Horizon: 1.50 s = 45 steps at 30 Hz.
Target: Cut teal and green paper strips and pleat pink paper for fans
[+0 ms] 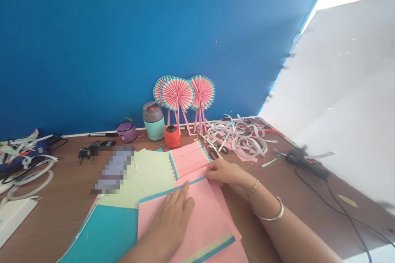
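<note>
My left hand (pixel 174 215) lies flat, fingers stretched, on a pink paper sheet (pixel 203 218). A blue strip runs along the sheet's far edge, and a cream and blue band crosses its near end. At the far right corner, my right hand (pixel 226 172) has its fingertips pinched on the paper's edge; the thumb is partly hidden. Just beyond the hands rests a pleated pink paper piece (pixel 189 158) with blue-and-cream zigzag sides. More pink paper lies underneath the sheet. Scissors (pixel 219 151), partly covered by strips, are beyond my right hand.
Round pink paper fans (pixel 177 93) stand against the blue board behind a teal jar (pixel 154 125) and red thread spool (pixel 172 136). Curled white strips (pixel 243 135) are heaped at back right. A black glue gun (pixel 307 163) trails its cord at right. Teal paper (pixel 108 234) lies left.
</note>
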Tool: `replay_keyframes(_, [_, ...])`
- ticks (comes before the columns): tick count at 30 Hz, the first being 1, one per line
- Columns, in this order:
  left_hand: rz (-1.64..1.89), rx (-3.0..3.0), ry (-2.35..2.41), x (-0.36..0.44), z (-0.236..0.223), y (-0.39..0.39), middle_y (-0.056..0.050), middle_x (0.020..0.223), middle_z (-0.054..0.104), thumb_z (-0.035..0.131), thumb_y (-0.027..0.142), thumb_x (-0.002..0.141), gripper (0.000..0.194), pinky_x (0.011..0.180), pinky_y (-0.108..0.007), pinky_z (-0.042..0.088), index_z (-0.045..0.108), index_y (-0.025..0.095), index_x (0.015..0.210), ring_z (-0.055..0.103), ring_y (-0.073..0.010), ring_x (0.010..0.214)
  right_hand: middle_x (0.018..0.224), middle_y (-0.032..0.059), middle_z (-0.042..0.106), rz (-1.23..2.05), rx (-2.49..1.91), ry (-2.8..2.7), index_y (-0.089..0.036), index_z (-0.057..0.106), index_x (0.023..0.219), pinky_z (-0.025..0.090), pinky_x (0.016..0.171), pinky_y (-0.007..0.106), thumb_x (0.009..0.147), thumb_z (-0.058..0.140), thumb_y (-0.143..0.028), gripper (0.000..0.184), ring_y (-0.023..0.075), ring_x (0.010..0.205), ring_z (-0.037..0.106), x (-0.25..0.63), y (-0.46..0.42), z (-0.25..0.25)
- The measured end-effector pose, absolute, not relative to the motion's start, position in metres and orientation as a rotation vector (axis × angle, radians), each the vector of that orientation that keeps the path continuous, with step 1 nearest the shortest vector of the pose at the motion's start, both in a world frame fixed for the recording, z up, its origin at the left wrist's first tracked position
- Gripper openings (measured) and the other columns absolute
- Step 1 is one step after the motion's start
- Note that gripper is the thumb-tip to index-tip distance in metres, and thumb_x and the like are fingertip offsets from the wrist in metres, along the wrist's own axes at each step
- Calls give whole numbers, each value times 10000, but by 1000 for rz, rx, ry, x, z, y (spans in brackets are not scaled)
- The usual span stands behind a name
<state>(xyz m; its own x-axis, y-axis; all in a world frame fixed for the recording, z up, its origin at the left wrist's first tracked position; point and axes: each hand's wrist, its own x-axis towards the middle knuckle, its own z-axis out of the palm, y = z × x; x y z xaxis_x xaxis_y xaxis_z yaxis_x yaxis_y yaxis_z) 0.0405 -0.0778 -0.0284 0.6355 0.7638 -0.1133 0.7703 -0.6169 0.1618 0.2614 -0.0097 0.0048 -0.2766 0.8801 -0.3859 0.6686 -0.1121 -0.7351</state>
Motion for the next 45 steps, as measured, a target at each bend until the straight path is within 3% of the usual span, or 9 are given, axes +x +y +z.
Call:
replay_keyframes(8, [8, 2649, 1276, 41, -30, -77, -121, 1454, 301, 255, 57, 831, 374, 877, -467, 400, 557, 153, 1028, 488, -270, 1078, 449, -27, 523, 1370, -1722, -1896, -153, 581, 545, 340, 440, 175, 676, 506, -199, 158, 75, 432, 444, 260, -9, 7])
replay_keyframes(13, [-75, 2675, 1282, 41, -30, -77, -127, 1459, 286, 247, 93, 877, 353, 892, -450, 409, 548, 155, 1051, 487, -256, 1086, 503, -10, 573, 1375, -1680, -1902, -146, 596, 555, 333, 431, 174, 682, 502, -210, 170, 73, 433, 460, 264, -7, 1])
replay_keyframes(18, [76, 2671, 1266, 37, -44, -76, -131, 1465, 270, 247, 127, 898, 344, 912, -461, 400, 535, 166, 1080, 448, -256, 1140, 528, -4, 584, 1390, -1692, -1878, -147, 580, 566, 330, 415, 174, 673, 506, -217, 148, 72, 418, 459, 264, -6, -4])
replay_keyframes(24, [76, 2690, 1288, 36, -49, -77, -111, 1475, 259, 269, 144, 900, 332, 934, -460, 398, 536, 175, 1094, 435, -267, 1184, 425, -29, 474, 1103, -1876, -1833, -166, 472, 491, 295, 386, 178, 621, 507, -174, 135, 84, 408, 446, 250, -7, -18])
replay_keyframes(29, [69, 2747, 1309, 36, -50, -77, -78, 1464, 297, 311, 80, 861, 343, 942, -449, 411, 541, 184, 1093, 455, -250, 1168, 374, -23, 453, 983, -1973, -1780, -169, 475, 461, 299, 386, 187, 619, 492, -191, 161, 95, 389, 459, 240, -6, -23])
replay_keyframes(36, [26, 2800, 1306, 38, -45, -78, -80, 1445, 336, 327, -6, 786, 429, 889, -441, 438, 551, 175, 1105, 488, -253, 1108, 398, 0, 541, 1067, -1998, -1729, -161, 519, 475, 337, 387, 185, 634, 497, -200, 165, 99, 376, 492, 244, -4, -20])
replay_keyframes(41, [77, 2812, 1264, 38, -47, -79, -82, 1407, 400, 312, -45, 759, 494, 812, -418, 446, 533, 172, 1143, 525, -236, 969, 427, -12, 565, 1368, -1845, -1683, -153, 528, 461, 314, 347, 167, 610, 504, -154, 152, 69, 334, 455, 252, -5, -13])
replay_keyframes(45, [38, 2815, 1253, 37, -45, -78, -68, 1436, 353, 309, -32, 772, 470, 813, -419, 440, 544, 178, 1121, 518, -247, 1000, 448, -9, 584, 1432, -1769, -1666, -149, 551, 483, 316, 346, 151, 611, 504, -160, 137, 69, 362, 488, 257, -5, -12])
